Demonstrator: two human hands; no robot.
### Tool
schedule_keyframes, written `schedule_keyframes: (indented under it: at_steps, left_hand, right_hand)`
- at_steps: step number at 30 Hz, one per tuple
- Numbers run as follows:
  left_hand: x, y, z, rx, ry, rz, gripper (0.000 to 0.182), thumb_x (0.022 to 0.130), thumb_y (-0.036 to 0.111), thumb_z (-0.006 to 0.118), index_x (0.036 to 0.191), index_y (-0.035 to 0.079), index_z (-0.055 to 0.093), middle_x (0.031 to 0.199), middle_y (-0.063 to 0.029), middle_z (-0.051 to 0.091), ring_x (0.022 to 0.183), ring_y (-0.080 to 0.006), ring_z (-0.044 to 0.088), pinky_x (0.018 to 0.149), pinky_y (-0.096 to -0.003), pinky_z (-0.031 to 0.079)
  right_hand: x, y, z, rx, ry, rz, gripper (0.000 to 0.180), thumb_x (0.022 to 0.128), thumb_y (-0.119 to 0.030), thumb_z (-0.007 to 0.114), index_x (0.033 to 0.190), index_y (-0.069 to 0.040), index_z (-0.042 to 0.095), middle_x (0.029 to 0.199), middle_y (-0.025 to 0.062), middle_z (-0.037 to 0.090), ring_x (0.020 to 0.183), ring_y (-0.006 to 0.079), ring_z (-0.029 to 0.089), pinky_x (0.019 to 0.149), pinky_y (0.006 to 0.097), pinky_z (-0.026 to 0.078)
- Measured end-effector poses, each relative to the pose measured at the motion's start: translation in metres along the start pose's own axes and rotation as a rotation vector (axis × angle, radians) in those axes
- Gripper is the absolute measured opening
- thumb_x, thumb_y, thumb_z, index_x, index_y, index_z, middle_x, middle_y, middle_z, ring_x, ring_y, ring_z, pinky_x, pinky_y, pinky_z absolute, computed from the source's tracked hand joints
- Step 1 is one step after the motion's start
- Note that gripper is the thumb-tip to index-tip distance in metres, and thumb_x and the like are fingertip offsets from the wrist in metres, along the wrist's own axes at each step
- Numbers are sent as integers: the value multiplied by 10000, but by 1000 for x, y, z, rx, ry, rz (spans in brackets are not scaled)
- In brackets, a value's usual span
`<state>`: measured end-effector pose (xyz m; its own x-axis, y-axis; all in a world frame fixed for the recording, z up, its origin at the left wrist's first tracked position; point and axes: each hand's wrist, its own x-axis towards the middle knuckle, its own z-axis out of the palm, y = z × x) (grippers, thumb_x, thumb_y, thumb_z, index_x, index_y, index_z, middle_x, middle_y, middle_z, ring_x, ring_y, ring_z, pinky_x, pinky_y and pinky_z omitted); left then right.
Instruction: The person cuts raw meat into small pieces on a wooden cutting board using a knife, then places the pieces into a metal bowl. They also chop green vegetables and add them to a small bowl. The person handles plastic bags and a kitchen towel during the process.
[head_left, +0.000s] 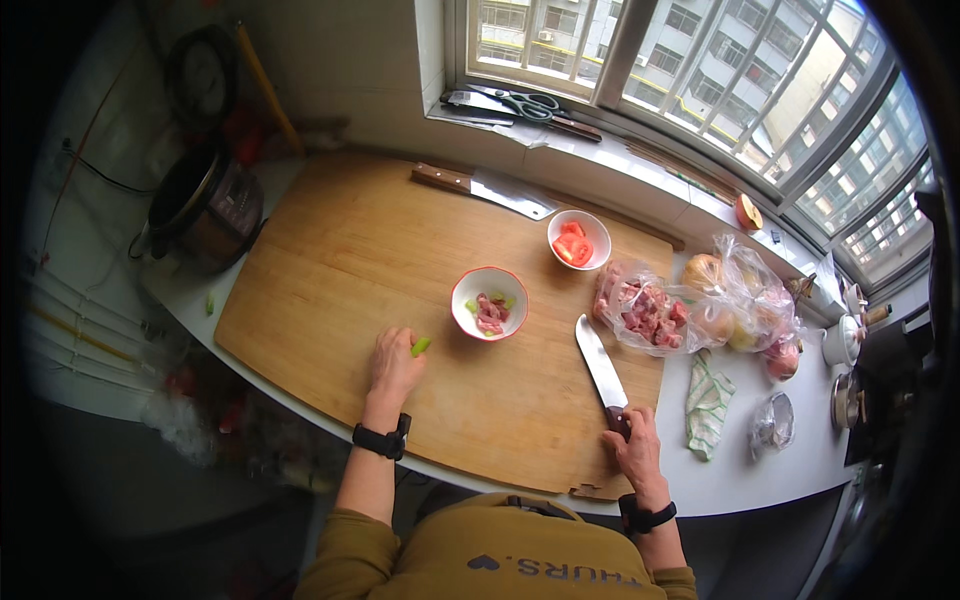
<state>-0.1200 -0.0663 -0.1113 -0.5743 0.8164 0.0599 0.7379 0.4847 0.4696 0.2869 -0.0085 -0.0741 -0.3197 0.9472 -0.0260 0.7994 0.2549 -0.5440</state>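
Observation:
My left hand (396, 361) is over the wooden cutting board (337, 247), with a small piece of green vegetable (421, 346) between its fingers. Just up and to the right of it stands a white bowl with a red rim (464, 291), which holds strips of raw meat (493, 313) and a few green pieces. At the board's right side, my right hand (639, 448) has its fingers around the dark handle of a kitchen knife (600, 364). The knife's wide blade lies on the board and points away from me.
A cleaver (510, 193) lies along the board's far edge, near a bowl (553, 255) of tomato slices. To the right are bagged raw meat (649, 311), bagged produce (739, 300) and a checked cloth (709, 405). Scissors (529, 105) rest on the sill; a cooker (206, 210) stands left.

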Motion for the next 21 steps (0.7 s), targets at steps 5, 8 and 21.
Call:
schedule_keyframes:
  at_steps: [5,8,21]
  left_hand:
    - [2,-13,-20,-112,-2,-96,167,733,107,712,840,44,600,896,-140,619,902,-342,589,781,-437,484]
    - [8,-26,-46,-160,66,-68,197,698,129,721,822,35,600,793,-117,613,772,-308,608,685,-407,495]
    - [1,-124,-88,-148,221,-338,215,759,212,723,872,42,653,839,-163,697,786,-326,677,689,-412,519]
  right_hand:
    - [-3,14,-12,119,81,19,391,773,-16,715,1135,-3,567,1145,155,542,866,288,588,747,363,506]
    - [-3,29,-27,164,137,-9,389,787,58,631,1166,16,553,1163,145,541,827,232,572,699,318,484]
    - [-2,10,-46,171,66,-26,380,768,89,593,1142,26,580,1074,119,577,785,196,565,739,301,469]
